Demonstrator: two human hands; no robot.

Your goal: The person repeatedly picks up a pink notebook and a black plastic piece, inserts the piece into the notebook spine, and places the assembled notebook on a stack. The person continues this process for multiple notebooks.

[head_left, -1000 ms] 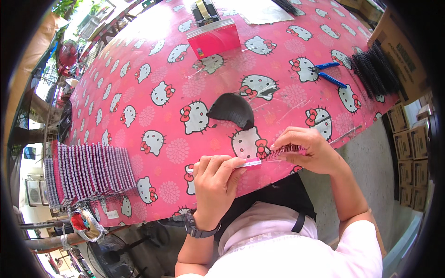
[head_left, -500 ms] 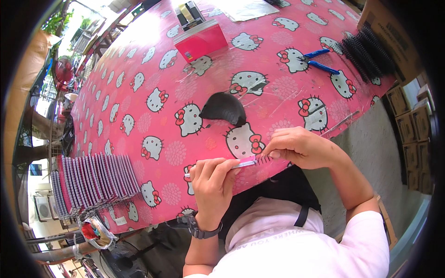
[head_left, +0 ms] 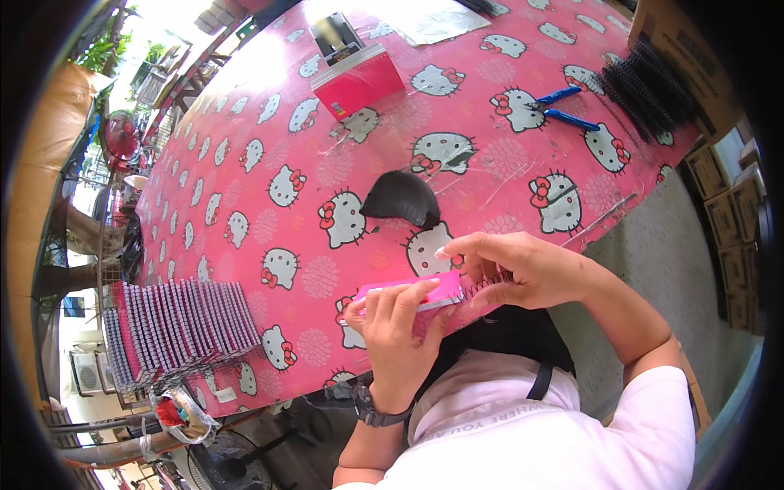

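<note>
My left hand (head_left: 398,335) is closed around a thin pink notebook (head_left: 446,286), thumb below and fingers on top, near the table's front edge. From the notebook's right end sticks out a dark spiral binding coil (head_left: 483,286), partly threaded along the edge. The free end of that coil runs into my right hand (head_left: 527,269), between the thumb and curled fingers; the index finger reaches forward, with something whitish on its tip. A black curved pad (head_left: 402,198) lies on the table just beyond both hands.
Stacked spiral-bound notebooks (head_left: 188,331) stand at the table's left. Blue-handled pliers (head_left: 567,120) and a pile of black coils (head_left: 645,94) lie far right, beside a cardboard box (head_left: 694,65). A tape dispenser (head_left: 335,39) sits by a pink box-like stack (head_left: 359,82).
The notebook has tilted so more of its pink cover shows. My right index finger has lifted away from the coil, and my left hand has shifted slightly right.
</note>
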